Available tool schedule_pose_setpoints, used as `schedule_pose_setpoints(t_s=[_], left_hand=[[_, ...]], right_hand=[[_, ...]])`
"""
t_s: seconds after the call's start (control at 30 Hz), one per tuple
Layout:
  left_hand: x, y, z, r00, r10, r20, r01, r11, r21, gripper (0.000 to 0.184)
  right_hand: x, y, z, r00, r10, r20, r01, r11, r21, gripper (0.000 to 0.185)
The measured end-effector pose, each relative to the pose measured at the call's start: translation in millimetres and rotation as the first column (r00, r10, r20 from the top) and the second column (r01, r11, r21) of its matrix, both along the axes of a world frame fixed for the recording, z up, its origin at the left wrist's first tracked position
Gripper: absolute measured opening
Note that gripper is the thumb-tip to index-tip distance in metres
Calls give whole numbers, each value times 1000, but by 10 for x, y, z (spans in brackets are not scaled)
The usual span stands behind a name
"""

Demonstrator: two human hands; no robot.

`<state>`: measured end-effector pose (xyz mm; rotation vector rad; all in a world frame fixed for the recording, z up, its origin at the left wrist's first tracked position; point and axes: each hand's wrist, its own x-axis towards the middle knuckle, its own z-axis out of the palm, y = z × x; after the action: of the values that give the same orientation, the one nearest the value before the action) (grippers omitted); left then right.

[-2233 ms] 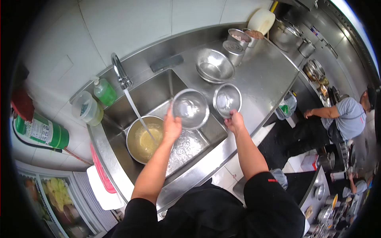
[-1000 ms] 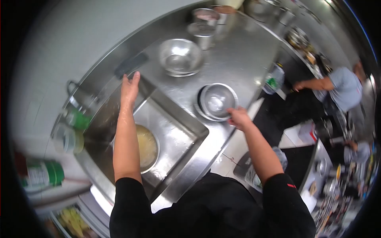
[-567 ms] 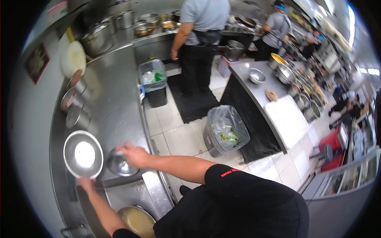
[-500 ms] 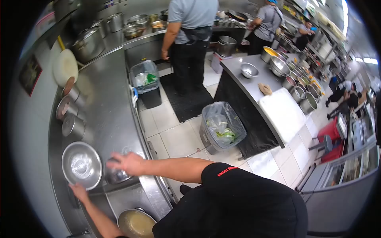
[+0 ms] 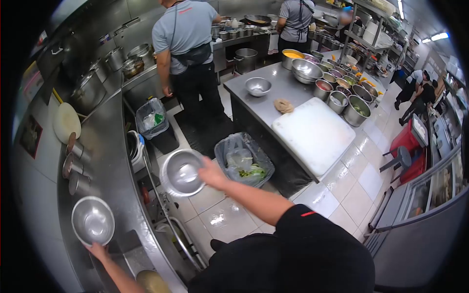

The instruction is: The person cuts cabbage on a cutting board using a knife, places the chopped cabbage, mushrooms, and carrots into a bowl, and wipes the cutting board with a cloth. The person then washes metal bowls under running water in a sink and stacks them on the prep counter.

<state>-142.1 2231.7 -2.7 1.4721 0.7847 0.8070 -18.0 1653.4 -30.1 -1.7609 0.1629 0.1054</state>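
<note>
My right hand (image 5: pixel 212 173) grips a shiny metal bowl (image 5: pixel 183 172) by its right rim, out over the floor between the steel counter and the bins. The bowl's hollow faces me. At the lower left, my left hand (image 5: pixel 99 250) is closed on the near rim of a second metal bowl (image 5: pixel 93 222), tilted against the back of the steel counter (image 5: pixel 115 180). Its fingers are partly hidden behind the rim. Below that arm, a pot with cloudy yellowish liquid (image 5: pixel 152 282) is partly cut off by the frame edge.
A lined bin with green scraps (image 5: pixel 251 171) stands beside the prep table. A white cutting board (image 5: pixel 315 134), a metal bowl (image 5: pixel 258 86) and a tan cloth (image 5: pixel 283 105) lie on the table. Another bin (image 5: pixel 154 119) stands behind, near a person in grey (image 5: pixel 185 29).
My right hand has moved right and up, lifting a bowl off the counter and out over the floor. My left hand still holds its bowl. The view has turned right.
</note>
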Motion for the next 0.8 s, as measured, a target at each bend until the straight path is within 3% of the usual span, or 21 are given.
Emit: schedule_pose_setpoints(t_s=[0.03,0.07,0.1,0.13,0.17,0.2,0.23,0.27,0.37,0.43,0.47,0.57,0.7,0.8], left_hand=[[30,-329,-79,996,23,-91,-31,996,-84,70],[123,-542,-264,989,-89,-115,77,992,-100,64],[119,-1482,17,988,-135,-77,122,981,-150,60],[299,-1747,-157,960,-268,-75,243,939,-242,56],[440,-2395,-73,935,-330,-129,298,929,-219,54],[675,-2792,-241,851,-526,-19,495,812,-309,52],[844,-3421,-172,800,-599,-13,560,755,-343,51],[991,-4000,-100,668,-742,51,717,625,-309,52],[1412,-5567,-18,439,-898,-15,808,403,-429,62],[1507,-6524,138,294,-955,-23,877,280,-390,60],[1656,-6897,33,155,-987,37,908,127,-400,57],[1687,-7791,119,30,-999,-40,916,43,-398,51],[2075,-8123,-88,-108,-987,-122,886,-39,-462,46],[2876,-8140,-586,85,-991,-108,896,124,-426,57]], right_hand=[[-107,-494,-191,994,-94,53,92,995,36,48],[-334,-943,-58,976,-219,-6,219,972,86,45],[-544,-1383,44,949,-283,-138,310,918,248,41],[-635,-1823,-268,898,-421,-127,439,867,234,35],[-880,-2261,-199,893,-418,-166,447,867,221,33],[-1137,-2560,-90,854,-499,-149,519,794,316,33],[-1341,-2876,-64,806,-565,-175,590,751,295,34],[-1524,-3178,-47,754,-627,-195,656,704,271,35],[-1965,-3871,-52,643,-746,-176,749,564,347,36],[-2129,-4118,-82,583,-794,-172,773,476,419,37],[-2186,-4190,-78,542,-822,-176,789,425,443,37],[-2310,-4328,-114,428,-880,-205,827,290,481,41],[-2442,-4429,-212,288,-930,-230,876,159,456,45],[-2516,-4432,-203,210,-949,-234,902,95,421,48]])
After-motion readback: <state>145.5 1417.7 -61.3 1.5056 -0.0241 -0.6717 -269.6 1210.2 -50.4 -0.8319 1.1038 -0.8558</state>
